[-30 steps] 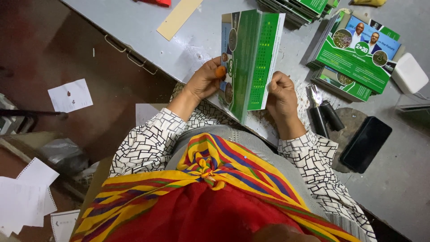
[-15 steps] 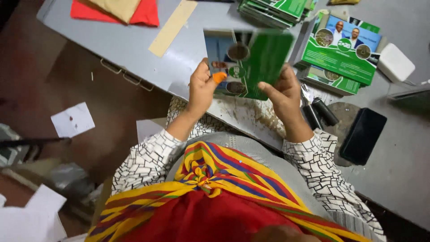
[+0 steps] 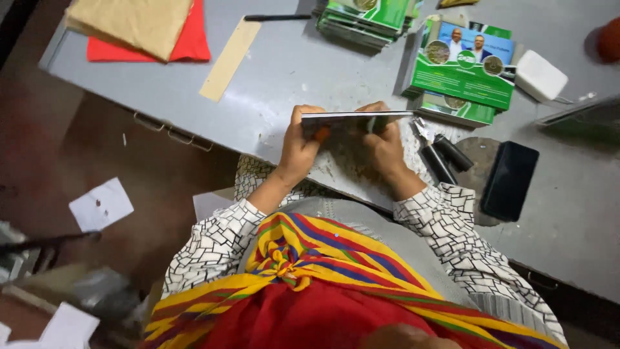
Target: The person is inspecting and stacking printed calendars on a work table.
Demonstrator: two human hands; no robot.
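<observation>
Big grey metal tabletop (image 3: 310, 71), kinda scuffed, with a red cloth (image 3: 187, 39) and tan fabric (image 3: 129, 22) running off the top edge. Smaller stuff: glossy green printed cartons (image 3: 462, 81), a black phone (image 3: 510, 181), two dark cylinders (image 3: 442, 158). Left hand (image 3: 297, 145) and right hand (image 3: 384, 145) both pinch a flat folded carton (image 3: 355, 117) seen edge-on over the near edge, so its faces are hidden.

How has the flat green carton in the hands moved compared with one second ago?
Yes. The carton then stood upright, open face showing; now it lies flat, edge-on, held by both hands low above the grey table edge.
</observation>
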